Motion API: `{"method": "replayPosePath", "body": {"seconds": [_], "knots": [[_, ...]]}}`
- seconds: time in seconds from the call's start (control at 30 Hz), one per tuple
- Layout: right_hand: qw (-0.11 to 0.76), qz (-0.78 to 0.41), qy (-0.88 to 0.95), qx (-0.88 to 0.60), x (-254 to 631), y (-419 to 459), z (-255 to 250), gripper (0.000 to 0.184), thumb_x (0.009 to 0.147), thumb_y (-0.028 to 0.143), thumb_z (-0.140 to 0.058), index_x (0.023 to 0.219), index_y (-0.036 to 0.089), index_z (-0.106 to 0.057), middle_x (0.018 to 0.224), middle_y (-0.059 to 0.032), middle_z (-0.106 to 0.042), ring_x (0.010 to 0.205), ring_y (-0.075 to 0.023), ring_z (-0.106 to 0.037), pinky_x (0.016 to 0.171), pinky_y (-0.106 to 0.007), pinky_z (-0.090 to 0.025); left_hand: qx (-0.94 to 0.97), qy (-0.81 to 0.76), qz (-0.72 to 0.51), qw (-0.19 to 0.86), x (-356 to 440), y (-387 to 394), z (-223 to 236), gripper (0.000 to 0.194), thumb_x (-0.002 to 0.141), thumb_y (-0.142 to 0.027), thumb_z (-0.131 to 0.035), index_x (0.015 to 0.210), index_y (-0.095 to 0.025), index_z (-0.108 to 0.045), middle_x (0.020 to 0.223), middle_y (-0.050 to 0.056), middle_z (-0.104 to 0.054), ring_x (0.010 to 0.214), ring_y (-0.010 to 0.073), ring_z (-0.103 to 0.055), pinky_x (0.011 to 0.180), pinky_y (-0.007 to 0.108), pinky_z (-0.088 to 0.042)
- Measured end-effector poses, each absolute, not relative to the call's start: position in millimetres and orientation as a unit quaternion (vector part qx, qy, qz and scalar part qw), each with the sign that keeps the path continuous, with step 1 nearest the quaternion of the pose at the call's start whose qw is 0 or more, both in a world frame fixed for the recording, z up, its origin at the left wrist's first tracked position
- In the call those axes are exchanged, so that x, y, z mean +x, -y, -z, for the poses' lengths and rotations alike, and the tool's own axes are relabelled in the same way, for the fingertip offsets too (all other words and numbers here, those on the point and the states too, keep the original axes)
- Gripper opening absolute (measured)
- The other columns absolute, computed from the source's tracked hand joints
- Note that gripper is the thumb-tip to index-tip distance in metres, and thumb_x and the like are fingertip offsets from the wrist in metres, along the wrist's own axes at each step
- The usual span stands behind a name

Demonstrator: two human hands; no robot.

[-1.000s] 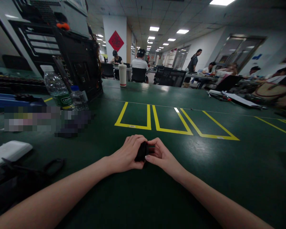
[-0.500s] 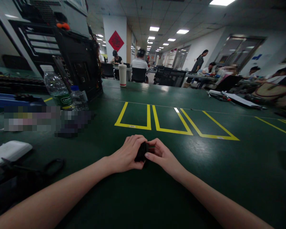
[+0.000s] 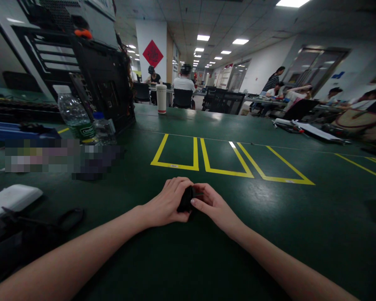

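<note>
A small black block-like object (image 3: 185, 200) is between my hands, low over the dark green tabletop (image 3: 188, 259); its exact kind does not show. My left hand (image 3: 169, 202) wraps around its left side, fingers over the top and thumb at the near edge. From the right, my right hand (image 3: 211, 205) pinches the object's right side with thumb and fingertips. Part of the object is hidden by the fingers. Beyond the hands, yellow tape outlines (image 3: 227, 172) mark the table.
At left stand a clear water bottle (image 3: 75, 113), a smaller blue-capped bottle (image 3: 103, 127) and a black computer case (image 3: 103, 83). A white device (image 3: 14, 200) and black cables (image 3: 25, 234) lie nearer. A pale tumbler (image 3: 161, 99) stands at the back. People sit at farther desks.
My hands and the black object stay nearly in place; the right fingers have shifted very slightly. In the background, a standing person in stripes has moved right and leans lower.
</note>
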State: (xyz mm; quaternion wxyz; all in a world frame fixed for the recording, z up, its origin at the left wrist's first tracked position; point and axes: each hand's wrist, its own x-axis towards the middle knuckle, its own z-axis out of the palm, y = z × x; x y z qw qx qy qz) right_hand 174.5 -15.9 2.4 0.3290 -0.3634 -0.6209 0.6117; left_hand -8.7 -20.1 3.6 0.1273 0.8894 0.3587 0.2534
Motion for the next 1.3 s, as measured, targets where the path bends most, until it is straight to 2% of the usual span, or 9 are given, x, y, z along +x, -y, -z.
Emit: {"method": "replayPosePath", "body": {"seconds": [0.17,0.33,0.63,0.8,0.9,1.07,1.17,1.3], "knots": [[0.335,-0.632,0.628,-0.307,174.9,16.3,-1.1,0.028,0.072,0.022,-0.062,0.094,0.022,-0.045,0.1,-0.0013,-0.052,0.099,-0.0169,-0.052,0.088,-0.037,-0.042,0.891,-0.355,-0.255,0.125,-9.8,19.7,-1.7,0.06,0.067,-0.021,-0.06,0.118,-0.02,-0.027,0.115,0.01,-0.04,0.106,0.0261,-0.039,0.09,0.042,-0.033],[0.344,-0.624,0.629,-0.31,173.2,17.3,-2.3,0.02,0.076,0.025,-0.057,0.091,0.022,-0.045,0.096,-0.0003,-0.051,0.093,-0.0153,-0.053,0.08,-0.033,-0.046,0.891,-0.355,-0.253,0.127,-9.8,20.8,-2.7,0.059,0.068,-0.021,-0.06,0.117,-0.019,-0.028,0.115,0.01,-0.039,0.107,0.0255,-0.039,0.09,0.041,-0.033],[0.334,-0.614,0.622,-0.354,174.4,16.3,-2.8,0.033,0.075,0.025,-0.059,0.104,0.022,-0.043,0.109,-0.0043,-0.049,0.101,-0.0178,-0.051,0.088,-0.037,-0.042,0.888,-0.357,-0.256,0.132,-8.9,19.9,-3.2,0.06,0.067,-0.022,-0.06,0.117,-0.02,-0.027,0.116,0.01,-0.04,0.106,0.0264,-0.04,0.089,0.043,-0.033],[0.328,-0.639,0.62,-0.316,175.1,15.2,-3.1,0.027,0.073,0.021,-0.06,0.095,0.021,-0.044,0.104,-0.0027,-0.051,0.099,-0.017,-0.053,0.088,-0.037,-0.042,0.892,-0.354,-0.249,0.131,-10.3,19.7,-2.6,0.059,0.068,-0.022,-0.06,0.118,-0.019,-0.027,0.115,0.01,-0.039,0.106,0.0254,-0.039,0.09,0.041,-0.033],[0.337,-0.644,0.621,-0.293,175.3,15.8,-1.8,0.031,0.07,0.017,-0.064,0.093,0.022,-0.042,0.102,-0.0009,-0.05,0.099,-0.0158,-0.052,0.089,-0.036,-0.042,0.892,-0.354,-0.249,0.126,-10.1,19.1,-1.9,0.062,0.066,-0.02,-0.061,0.118,-0.019,-0.027,0.115,0.01,-0.039,0.107,0.0259,-0.038,0.091,0.041,-0.032],[0.345,-0.642,0.617,-0.297,174.5,17.1,-1.8,0.022,0.075,0.023,-0.059,0.089,0.022,-0.042,0.096,0.0002,-0.051,0.097,-0.0158,-0.053,0.085,-0.035,-0.044,0.889,-0.361,-0.247,0.133,-10.0,19.5,-3.1,0.06,0.067,-0.021,-0.061,0.117,-0.019,-0.027,0.115,0.01,-0.038,0.106,0.0253,-0.038,0.089,0.04,-0.033],[0.343,-0.632,0.618,-0.318,173.9,17.9,-4.9,0.02,0.076,0.023,-0.057,0.09,0.022,-0.043,0.097,-0.0003,-0.051,0.098,-0.0162,-0.053,0.084,-0.034,-0.044,0.889,-0.36,-0.249,0.132,-9.8,20.1,-4.4,0.059,0.067,-0.021,-0.061,0.116,-0.019,-0.028,0.114,0.01,-0.039,0.106,0.025,-0.039,0.09,0.04,-0.033],[0.328,-0.622,0.616,-0.354,174.0,16.8,-6.0,0.027,0.076,0.021,-0.058,0.099,0.021,-0.044,0.104,-0.0026,-0.05,0.1,-0.0167,-0.052,0.088,-0.035,-0.043,0.888,-0.361,-0.248,0.137,-9.1,19.9,-4.6,0.058,0.068,-0.022,-0.061,0.116,-0.019,-0.029,0.114,0.009,-0.039,0.105,0.0248,-0.04,0.089,0.04,-0.034]]}}
